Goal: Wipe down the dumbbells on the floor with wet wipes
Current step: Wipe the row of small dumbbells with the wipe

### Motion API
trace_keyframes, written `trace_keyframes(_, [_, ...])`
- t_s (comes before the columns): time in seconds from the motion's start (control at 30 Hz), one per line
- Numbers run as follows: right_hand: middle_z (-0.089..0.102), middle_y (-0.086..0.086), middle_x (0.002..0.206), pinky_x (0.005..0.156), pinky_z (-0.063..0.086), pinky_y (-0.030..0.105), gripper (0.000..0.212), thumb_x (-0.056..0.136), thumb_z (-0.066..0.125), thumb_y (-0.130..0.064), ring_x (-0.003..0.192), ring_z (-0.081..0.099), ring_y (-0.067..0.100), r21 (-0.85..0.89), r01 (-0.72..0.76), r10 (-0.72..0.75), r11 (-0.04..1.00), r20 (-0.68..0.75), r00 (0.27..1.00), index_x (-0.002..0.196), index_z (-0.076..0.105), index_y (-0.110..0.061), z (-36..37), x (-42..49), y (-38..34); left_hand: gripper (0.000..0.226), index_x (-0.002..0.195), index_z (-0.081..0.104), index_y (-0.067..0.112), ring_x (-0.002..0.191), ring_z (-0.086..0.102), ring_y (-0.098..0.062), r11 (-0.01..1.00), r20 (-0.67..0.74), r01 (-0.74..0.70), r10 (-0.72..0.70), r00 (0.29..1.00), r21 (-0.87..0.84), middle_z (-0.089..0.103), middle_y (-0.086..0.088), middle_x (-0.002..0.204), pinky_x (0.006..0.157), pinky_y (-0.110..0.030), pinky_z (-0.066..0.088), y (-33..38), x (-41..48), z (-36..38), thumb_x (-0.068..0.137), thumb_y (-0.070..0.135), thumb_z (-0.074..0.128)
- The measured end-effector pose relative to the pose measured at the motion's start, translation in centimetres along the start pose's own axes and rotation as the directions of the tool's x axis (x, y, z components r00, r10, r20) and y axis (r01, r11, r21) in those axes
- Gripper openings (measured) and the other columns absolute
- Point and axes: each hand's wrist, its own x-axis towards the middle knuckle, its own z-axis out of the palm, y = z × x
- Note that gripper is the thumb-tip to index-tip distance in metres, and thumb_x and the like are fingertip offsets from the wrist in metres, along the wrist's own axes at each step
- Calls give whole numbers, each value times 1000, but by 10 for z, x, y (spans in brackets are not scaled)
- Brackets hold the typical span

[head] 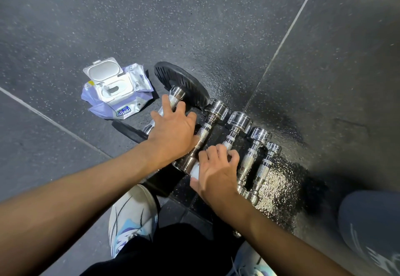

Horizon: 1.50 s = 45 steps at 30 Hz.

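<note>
Dark speckled rubber floor (194, 16), wide and bare across the top and left, crossed by pale seams; wet sheen on the right beside the weights. Black plate dumbbell (179, 81) lying at the left end of the row, just beside the purple wet-wipe pack (116, 94), lid flipped up. Four chrome dumbbells (236, 124) side by side, touching or nearly so, shrinking in size toward the right. White sneaker (134, 217) planted below the row, close to the near ends. Left hand (171, 130) reaching in from lower left, palm down, fingers spread and draped over the plate dumbbell's knurled handle, not clenched. Right hand (216, 167) reaching from lower right, fingers curled shut around a white wipe (194, 170), pressed on the near end of the chrome pieces. Open floor beyond the far heads.
</note>
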Motion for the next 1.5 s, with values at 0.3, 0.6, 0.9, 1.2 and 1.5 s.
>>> trace_keyframes(0.3, [69,-9,110,95,31,50,41,78,71,-57,120,52,24,65,65,-50,996,-206,977,112,69,-33,14,-23,20,51,125,51,15,138,14,-58,1000,-22,-12,12,1000,-2,37,-16,134,95,-73,40,-2,2,3,92,53,59])
trace_keyframes(0.6, [67,0,89,97,26,47,57,72,79,-45,116,51,25,173,-5,40,985,-197,980,110,47,-18,18,-9,2,51,123,52,15,137,16,-56,1000,-33,-18,17,999,-7,38,-15,133,95,-72,41,-3,1,3,92,54,58])
trace_keyframes(0.9, [70,0,100,103,23,47,56,80,72,-40,123,46,25,168,-11,32,986,-123,992,124,43,-20,15,-4,-3,53,127,51,14,140,11,-56,1000,-20,-5,5,1000,-9,36,-15,136,98,-73,38,-1,1,0,92,54,59])
trace_keyframes(1.2, [67,-15,106,92,19,31,16,93,60,-33,111,50,13,352,40,1,935,-115,993,108,65,-32,-10,-24,28,55,130,50,15,140,9,-57,1000,-13,-7,7,1000,13,36,-15,135,99,-72,39,-2,1,0,94,56,54])
trace_keyframes(1.5, [56,-12,116,86,41,30,26,101,54,-18,108,48,9,466,65,168,883,-442,881,124,64,-24,-37,4,95,57,133,48,15,141,8,-57,1000,-4,-5,5,1000,21,35,-16,137,102,-73,37,0,1,-1,95,56,53])
